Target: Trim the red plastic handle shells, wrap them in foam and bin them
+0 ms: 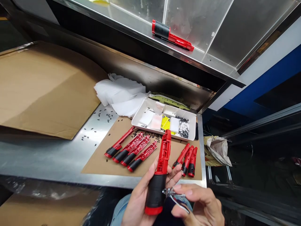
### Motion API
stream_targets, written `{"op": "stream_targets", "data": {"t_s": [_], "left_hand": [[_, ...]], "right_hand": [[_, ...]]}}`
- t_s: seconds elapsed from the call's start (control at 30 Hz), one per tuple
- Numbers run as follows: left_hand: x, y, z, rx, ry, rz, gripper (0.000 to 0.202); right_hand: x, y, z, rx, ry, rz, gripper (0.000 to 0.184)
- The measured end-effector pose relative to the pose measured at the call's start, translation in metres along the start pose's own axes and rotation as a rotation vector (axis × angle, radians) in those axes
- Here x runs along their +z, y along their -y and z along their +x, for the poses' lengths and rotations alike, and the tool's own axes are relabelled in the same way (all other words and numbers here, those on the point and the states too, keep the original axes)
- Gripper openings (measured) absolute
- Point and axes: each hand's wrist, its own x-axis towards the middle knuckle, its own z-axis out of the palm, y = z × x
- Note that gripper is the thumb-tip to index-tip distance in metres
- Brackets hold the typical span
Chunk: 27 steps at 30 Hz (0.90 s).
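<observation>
My left hand [141,197] is wrapped round the black grip of a red and black tool handle [161,171], holding it upright in front of me. My right hand [199,204] pinches a small metal tool [175,194] against the handle's side near the black grip. On the brown cardboard mat [103,163], several red and black handle halves [131,149] lie in a row to the left. Three more handle halves [188,160] lie to the right.
A white tray [141,116] with paper pads, a yellow label and small black rings stands behind the mat. White sheets [119,94] are piled at the back. A cardboard sheet [42,91] covers the left. Another red handle [171,34] lies on the upper shelf.
</observation>
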Motion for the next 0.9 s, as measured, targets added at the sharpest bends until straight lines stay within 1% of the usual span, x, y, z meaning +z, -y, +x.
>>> {"op": "stream_targets", "data": {"t_s": [0.1,0.23,0.37,0.53,0.6,0.7,0.8,0.83,0.9], "left_hand": [[-0.004,0.000,-0.002,0.021,0.075,0.029,0.029],[-0.005,0.001,-0.004,0.048,0.104,0.029,0.022],[-0.002,0.002,-0.006,0.037,0.103,0.043,0.021],[0.000,0.003,-0.008,0.033,0.150,0.052,0.026],[0.002,0.004,-0.008,0.040,0.147,0.064,0.027],[0.003,0.005,-0.007,0.050,0.130,0.079,0.023],[0.003,0.005,-0.006,0.039,0.113,0.072,0.021],[0.003,0.005,-0.006,0.034,0.109,0.067,0.021],[0.003,0.005,-0.006,0.028,0.096,0.051,0.025]], "right_hand": [[0.003,0.001,0.001,-0.028,0.016,0.004,0.025],[0.004,-0.002,0.001,-0.053,0.038,-0.022,0.024],[0.006,-0.007,0.001,-0.129,0.015,-0.009,0.023],[0.008,-0.007,0.003,-0.165,0.019,-0.036,0.022],[0.008,-0.005,0.005,-0.189,0.023,-0.052,0.023],[0.006,-0.003,0.008,-0.204,0.020,-0.073,0.024],[0.002,-0.003,0.011,-0.252,0.106,-0.089,0.021],[0.001,-0.003,0.011,-0.255,0.118,-0.087,0.021],[-0.002,-0.005,0.008,-0.242,0.086,-0.067,0.022]]}}
